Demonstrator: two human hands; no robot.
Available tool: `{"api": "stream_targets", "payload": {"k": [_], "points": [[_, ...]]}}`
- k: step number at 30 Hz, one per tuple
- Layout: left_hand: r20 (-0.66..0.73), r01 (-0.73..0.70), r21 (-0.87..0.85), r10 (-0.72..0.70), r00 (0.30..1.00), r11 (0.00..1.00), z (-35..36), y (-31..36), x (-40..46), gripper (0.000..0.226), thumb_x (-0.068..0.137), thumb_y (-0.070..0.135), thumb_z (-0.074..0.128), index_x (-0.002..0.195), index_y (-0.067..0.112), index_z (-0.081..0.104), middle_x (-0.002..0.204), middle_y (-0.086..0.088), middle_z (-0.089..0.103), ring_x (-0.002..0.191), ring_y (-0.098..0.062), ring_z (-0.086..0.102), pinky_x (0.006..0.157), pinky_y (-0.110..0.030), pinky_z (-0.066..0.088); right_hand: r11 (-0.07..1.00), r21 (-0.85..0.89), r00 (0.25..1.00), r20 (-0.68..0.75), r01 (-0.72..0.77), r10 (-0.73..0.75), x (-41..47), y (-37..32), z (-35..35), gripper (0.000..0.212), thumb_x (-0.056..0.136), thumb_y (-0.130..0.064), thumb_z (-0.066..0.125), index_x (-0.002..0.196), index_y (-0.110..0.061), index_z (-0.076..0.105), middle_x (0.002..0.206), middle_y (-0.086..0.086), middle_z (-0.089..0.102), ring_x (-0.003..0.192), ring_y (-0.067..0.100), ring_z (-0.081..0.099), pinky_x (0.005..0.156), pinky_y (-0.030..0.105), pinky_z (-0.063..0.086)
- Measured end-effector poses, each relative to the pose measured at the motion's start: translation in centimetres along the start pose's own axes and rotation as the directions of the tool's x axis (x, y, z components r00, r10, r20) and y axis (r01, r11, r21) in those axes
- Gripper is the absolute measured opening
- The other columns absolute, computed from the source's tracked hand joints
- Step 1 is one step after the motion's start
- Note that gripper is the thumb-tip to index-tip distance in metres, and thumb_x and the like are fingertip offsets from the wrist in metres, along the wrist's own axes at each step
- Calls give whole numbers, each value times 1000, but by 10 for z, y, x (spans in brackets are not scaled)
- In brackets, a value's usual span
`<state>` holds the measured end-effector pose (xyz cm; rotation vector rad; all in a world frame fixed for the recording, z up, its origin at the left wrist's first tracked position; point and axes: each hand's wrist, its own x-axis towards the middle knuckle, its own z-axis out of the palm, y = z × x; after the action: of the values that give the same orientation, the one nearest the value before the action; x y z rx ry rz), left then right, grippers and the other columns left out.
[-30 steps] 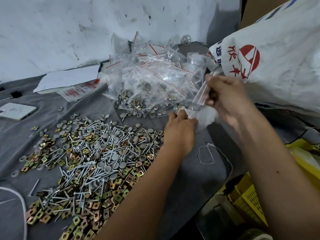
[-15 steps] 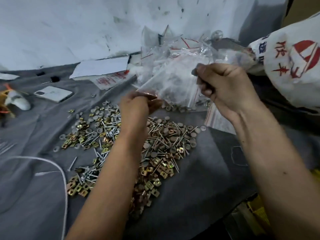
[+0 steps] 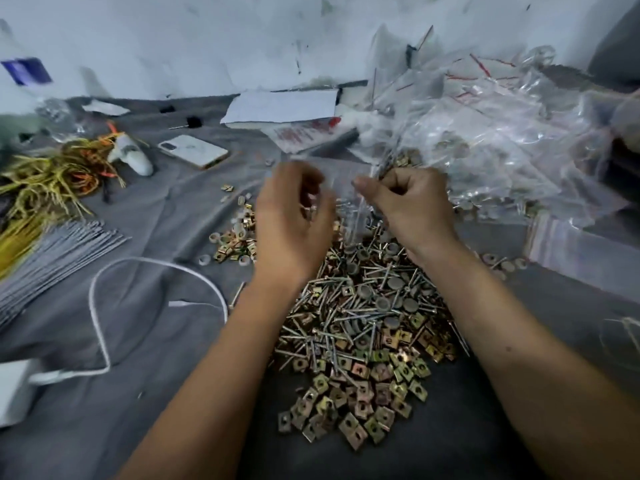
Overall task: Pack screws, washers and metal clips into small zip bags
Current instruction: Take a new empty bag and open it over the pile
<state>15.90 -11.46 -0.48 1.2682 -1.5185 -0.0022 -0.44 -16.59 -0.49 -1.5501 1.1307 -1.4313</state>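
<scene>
A heap of long screws, grey round washers and brass-coloured square metal clips lies on the grey cloth below my hands. My right hand pinches the edge of a small clear zip bag, which hangs between both hands above the heap. My left hand is blurred, with its fingers curled at the bag's left side; whether it grips the bag I cannot tell. A big pile of zip bags, some filled, rises at the back right.
A white phone, papers and a white handle tool lie at the back. Yellow ties and grey strips are at the left. A white cable loops from a white charger.
My view has swung left and down. Both hands came down from the bag pile toward the heap, carrying a small zip bag, and now sit closer together.
</scene>
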Motion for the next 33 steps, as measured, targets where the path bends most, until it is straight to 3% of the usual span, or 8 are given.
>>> {"api": "stream_targets", "payload": {"k": [2, 5, 8, 12, 15, 18, 29, 33], "points": [[241, 46, -10, -42, 970, 999, 10, 1, -5, 19, 91, 25, 76, 98, 10, 68, 89, 0, 67, 79, -13, 63, 69, -34, 54, 1000, -18, 998, 64, 1, 0, -2, 3, 2, 36, 81, -36, 84, 56, -21, 63, 48, -7, 59, 41, 4, 49, 43, 21, 40], [344, 120, -72, -89, 935, 990, 15, 0, -10, 22, 83, 27, 87, 95, 12, 75, 85, 3, 73, 76, -10, 69, 71, -34, 59, 1000, 13, 993, 115, -10, 8, -2, 3, 2, 40, 78, -40, 84, 57, -14, 62, 55, 13, 63, 46, 11, 53, 44, 22, 41], [361, 198, -166, -127, 924, 966, 14, -4, -9, 4, 88, 18, 80, 87, 13, 79, 75, 5, 75, 69, -9, 71, 70, -34, 60, 995, 79, 986, 159, -68, 55, -4, 1, 3, 43, 71, -43, 83, 60, -8, 60, 48, 3, 57, 37, 4, 47, 37, 16, 37], [382, 252, -268, -137, 914, 930, 12, -6, -7, 22, 98, 7, 67, 80, 4, 77, 65, -5, 73, 59, -8, 65, 62, -22, 50, 975, 178, 970, 225, -130, 88, -4, 0, 0, 34, 72, -38, 83, 53, -19, 61, 48, -5, 59, 37, 3, 49, 37, 15, 38], [431, 358, -360, -187, 883, 862, 13, -6, -5, 22, 102, 9, 64, 89, 0, 78, 76, -14, 76, 69, -30, 74, 69, -40, 62, 968, 206, 967, 237, -144, 93, -4, 1, -2, 38, 73, -38, 83, 61, -10, 59, 51, 3, 59, 37, 7, 47, 35, 17, 36], [445, 378, -332, -210, 871, 864, 14, -8, -6, 20, 100, 8, 65, 86, 3, 79, 75, -11, 77, 68, -33, 75, 70, -55, 63, 961, 236, 965, 250, -141, 81, -4, 2, -1, 40, 76, -31, 82, 69, 1, 59, 49, 0, 55, 37, 5, 47, 37, 15, 40], [442, 446, -350, -275, 854, 823, 11, -7, -5, 15, 98, 9, 70, 87, -1, 72, 70, -13, 74, 59, -29, 72, 62, -49, 64, 996, 88, 940, 342, -16, -15, -2, 3, -5, 29, 77, -50, 83, 71, -23, 73, 60, -2, 65, 52, 10, 57, 46, 20, 46], [404, 427, -318, -286, 869, 846, 11, -3, -6, 19, 97, 7, 69, 80, -1, 69, 66, -13, 72, 56, -28, 69, 59, -51, 62, 997, 77, 924, 381, -18, -13, -1, 4, -7, 24, 92, -31, 73, 75, -14, 72, 62, 2, 63, 52, 10, 55, 44, 20, 40]]}}
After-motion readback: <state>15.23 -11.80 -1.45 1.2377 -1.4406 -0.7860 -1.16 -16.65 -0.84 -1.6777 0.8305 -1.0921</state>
